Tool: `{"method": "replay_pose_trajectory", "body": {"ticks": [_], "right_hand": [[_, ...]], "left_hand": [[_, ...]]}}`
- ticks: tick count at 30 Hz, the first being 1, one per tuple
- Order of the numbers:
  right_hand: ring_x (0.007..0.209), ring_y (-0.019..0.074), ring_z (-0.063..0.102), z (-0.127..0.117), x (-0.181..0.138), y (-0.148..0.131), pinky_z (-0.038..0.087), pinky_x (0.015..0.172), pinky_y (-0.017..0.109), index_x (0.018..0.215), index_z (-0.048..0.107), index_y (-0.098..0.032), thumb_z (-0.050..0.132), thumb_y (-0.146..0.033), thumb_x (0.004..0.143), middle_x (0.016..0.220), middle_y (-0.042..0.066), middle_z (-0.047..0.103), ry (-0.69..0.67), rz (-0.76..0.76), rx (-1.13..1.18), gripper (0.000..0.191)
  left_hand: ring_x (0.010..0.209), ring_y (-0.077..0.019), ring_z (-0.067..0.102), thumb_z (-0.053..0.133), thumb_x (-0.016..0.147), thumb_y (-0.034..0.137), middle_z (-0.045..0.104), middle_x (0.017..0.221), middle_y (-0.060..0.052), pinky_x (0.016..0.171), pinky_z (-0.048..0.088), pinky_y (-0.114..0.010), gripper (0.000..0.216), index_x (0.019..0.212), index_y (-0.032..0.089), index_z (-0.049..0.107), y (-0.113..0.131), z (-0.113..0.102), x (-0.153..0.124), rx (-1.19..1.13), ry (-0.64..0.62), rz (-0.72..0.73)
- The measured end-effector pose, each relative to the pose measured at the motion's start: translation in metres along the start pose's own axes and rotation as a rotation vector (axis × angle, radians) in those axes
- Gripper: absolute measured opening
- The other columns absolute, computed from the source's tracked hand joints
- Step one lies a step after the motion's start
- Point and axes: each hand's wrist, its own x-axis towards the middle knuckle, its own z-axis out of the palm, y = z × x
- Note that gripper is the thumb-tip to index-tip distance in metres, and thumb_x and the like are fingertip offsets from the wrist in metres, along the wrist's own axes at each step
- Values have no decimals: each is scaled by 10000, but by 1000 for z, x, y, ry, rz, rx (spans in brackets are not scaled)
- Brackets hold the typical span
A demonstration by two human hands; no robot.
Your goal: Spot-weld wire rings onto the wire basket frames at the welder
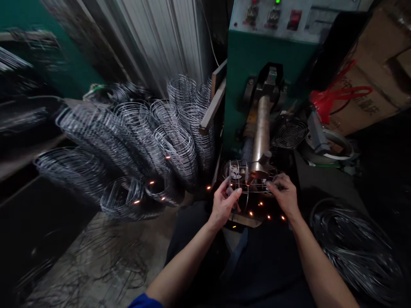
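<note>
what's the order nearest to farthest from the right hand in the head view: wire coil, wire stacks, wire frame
1. wire frame: at the right hand's fingertips
2. wire coil: lower right
3. wire stacks: far side, left of the left hand

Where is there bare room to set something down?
To your right, the dark surface looks bare between the metal ring and the wire coil. It's crowded among the wire stacks at left and around the wire frame between your left hand and right hand.
</note>
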Motion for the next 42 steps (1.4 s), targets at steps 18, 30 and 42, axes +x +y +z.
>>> {"method": "replay_pose_trajectory", "body": {"ticks": [18, 30, 42], "right_hand": [[977, 283, 669, -18, -57, 73, 547, 878, 430, 1125, 553, -191, 420, -628, 945, 1069, 140, 682, 11, 301, -10, 491], [776, 264, 665, -33, -92, 11, 545, 707, 335, 1083, 621, -162, 387, -503, 947, 873, 108, 676, 76, 305, -163, 436], [648, 174, 560, -2, -101, -51, 392, 653, 251, 807, 599, -181, 430, -226, 925, 718, 27, 614, -623, 68, -153, 211]], "left_hand": [[437, -49, 437, 846, 662, 443, 498, 621, 87, 404, 444, -181, 629, 1145, 131, 590, -4, 10, -14, -42, 127, -7], [678, -172, 696, 728, 795, 529, 699, 868, -57, 684, 571, -316, 516, 1158, 191, 585, 6, -2, -121, -202, 181, -164], [998, -274, 691, 624, 884, 427, 751, 1050, -98, 934, 532, -383, 330, 1085, 195, 745, 43, -94, -119, 1115, -427, -91]]}}
